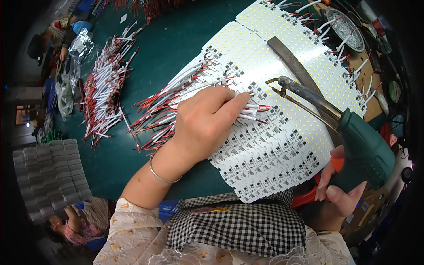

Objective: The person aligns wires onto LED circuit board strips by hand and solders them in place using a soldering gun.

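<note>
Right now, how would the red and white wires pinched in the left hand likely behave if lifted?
The red and white wires look thin, so probably light and bendy. Pinched by the left hand, they would likely droop at the free ends. Their smooth sleeves might slip apart.

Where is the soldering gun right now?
In the head view, the green soldering gun is at right, in the right hand, its tip over the white boards.

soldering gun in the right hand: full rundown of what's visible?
The soldering gun has a dark green plastic pistol body with an orange trigger and a long, dark, scorched metal barrel ending in a tip with a thin wire feed alongside. The right hand grips its handle, a finger by the trigger. It points up-left, tip just above the white LED boards, near the red-and-white wires.
</note>
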Available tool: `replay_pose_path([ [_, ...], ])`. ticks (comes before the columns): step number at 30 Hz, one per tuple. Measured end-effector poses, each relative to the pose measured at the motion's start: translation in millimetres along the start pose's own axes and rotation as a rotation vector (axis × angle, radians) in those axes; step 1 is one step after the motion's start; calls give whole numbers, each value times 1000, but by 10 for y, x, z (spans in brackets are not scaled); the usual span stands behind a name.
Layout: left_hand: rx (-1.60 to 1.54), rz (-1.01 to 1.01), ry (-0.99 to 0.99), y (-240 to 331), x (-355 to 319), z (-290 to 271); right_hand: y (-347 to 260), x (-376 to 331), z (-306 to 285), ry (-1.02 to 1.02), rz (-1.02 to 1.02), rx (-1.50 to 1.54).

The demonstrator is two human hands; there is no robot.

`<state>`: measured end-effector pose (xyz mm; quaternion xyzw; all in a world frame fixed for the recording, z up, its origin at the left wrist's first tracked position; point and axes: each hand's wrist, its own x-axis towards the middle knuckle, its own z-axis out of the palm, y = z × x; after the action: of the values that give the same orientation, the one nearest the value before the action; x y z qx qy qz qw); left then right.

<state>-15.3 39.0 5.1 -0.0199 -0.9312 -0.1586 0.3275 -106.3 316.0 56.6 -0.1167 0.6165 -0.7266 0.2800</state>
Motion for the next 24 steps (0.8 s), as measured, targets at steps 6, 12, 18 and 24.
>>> replay_pose_path([
  [6, -52, 0, -22, -23, 30, -12, -69, -20, -18, 22, -9, 26],
  [12, 19, 33, -81, -22, -8, 3, -8, 33, 148, 89, -48, -51],
  [18, -21, -56, -130, 31, -2, -26, -4, -4, 64, 65, 24, -36],
  [24, -8, -63, -113, 29, -16, -7, -6, 1, -22, -60, 62, 2],
])
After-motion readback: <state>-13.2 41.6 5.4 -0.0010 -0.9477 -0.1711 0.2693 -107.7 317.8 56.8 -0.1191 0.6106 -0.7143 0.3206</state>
